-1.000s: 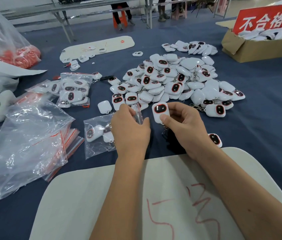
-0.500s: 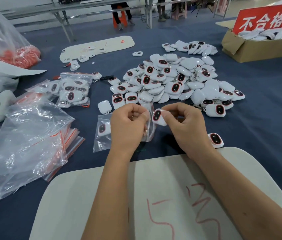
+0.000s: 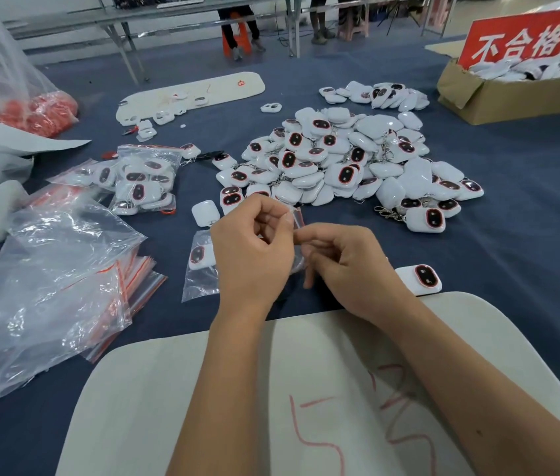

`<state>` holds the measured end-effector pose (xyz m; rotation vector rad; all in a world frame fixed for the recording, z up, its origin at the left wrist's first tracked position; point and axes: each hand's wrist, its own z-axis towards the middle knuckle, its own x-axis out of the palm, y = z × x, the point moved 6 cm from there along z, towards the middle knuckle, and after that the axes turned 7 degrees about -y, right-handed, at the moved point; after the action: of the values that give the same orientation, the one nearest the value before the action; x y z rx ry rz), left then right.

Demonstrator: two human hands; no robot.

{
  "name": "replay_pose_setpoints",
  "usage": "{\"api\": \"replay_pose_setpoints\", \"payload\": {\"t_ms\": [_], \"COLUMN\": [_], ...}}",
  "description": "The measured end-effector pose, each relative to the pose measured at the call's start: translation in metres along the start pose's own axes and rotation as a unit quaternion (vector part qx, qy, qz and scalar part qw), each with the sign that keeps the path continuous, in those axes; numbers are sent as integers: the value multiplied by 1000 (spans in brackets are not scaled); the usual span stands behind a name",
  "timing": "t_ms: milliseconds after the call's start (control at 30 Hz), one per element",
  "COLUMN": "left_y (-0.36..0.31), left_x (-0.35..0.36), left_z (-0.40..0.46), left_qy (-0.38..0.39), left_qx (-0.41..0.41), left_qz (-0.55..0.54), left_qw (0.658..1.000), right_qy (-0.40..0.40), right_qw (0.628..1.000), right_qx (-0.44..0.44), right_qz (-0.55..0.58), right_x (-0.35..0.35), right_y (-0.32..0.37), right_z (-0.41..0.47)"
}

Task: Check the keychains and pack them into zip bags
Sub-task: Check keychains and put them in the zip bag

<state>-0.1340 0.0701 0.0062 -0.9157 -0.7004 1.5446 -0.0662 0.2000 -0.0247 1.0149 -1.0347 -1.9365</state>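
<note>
- Both hands meet over the blue cloth (image 3: 512,269) just past the near white board (image 3: 203,389), which carries red scrawls; the left hand (image 3: 254,255) has its fingers curled and pinches the top edge of a small clear zip bag (image 3: 297,231); the right hand (image 3: 350,266) comes in from the other side, thumb and forefinger closed on the same bag's mouth, the remaining fingers curled below.
- The bag hangs between the two hands, mostly hidden by them; a strip of its red seal shows above the fingers; whether a keychain sits inside it I cannot tell.
- Beside the left hand, a second zip bag (image 3: 199,269) lies flat on the cloth with one white keychain showing through it.
- The main heap of loose keychains (image 3: 347,159), white with dark red-ringed faces, is piled beyond the hands; one single keychain (image 3: 423,278) lies by the right wrist, touching the board's far edge.
- Further left, a fuller bag of keychains (image 3: 141,180) rests on the cloth; nearer, a slumped stack of empty zip bags (image 3: 48,286) with red seals.
- At the far right, a cardboard box (image 3: 498,97) holds more white pieces, behind it a red sign (image 3: 529,39) with white characters; a long white board (image 3: 196,94) lies at the far side with a few loose parts on it.
</note>
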Motion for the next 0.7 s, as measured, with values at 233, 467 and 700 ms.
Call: {"api": "replay_pose_setpoints", "payload": {"t_ms": [233,467,700], "left_y": [-1,-1,-2], "left_x": [12,34,-3], "left_z": [-4,-17,-3], "left_qy": [-21,45,-126], "left_qx": [9,5,-5], "left_qz": [79,249,205], "left_qw": [997,967,971], "right_qy": [-303,-83,-80], "right_qw": [885,816,872], "right_qx": [-46,224,155], "right_qz": [-350,-526,-458], "right_x": [-43,-48,-46], "right_y": [31,-6,-7], "right_z": [-10,-7,0]}}
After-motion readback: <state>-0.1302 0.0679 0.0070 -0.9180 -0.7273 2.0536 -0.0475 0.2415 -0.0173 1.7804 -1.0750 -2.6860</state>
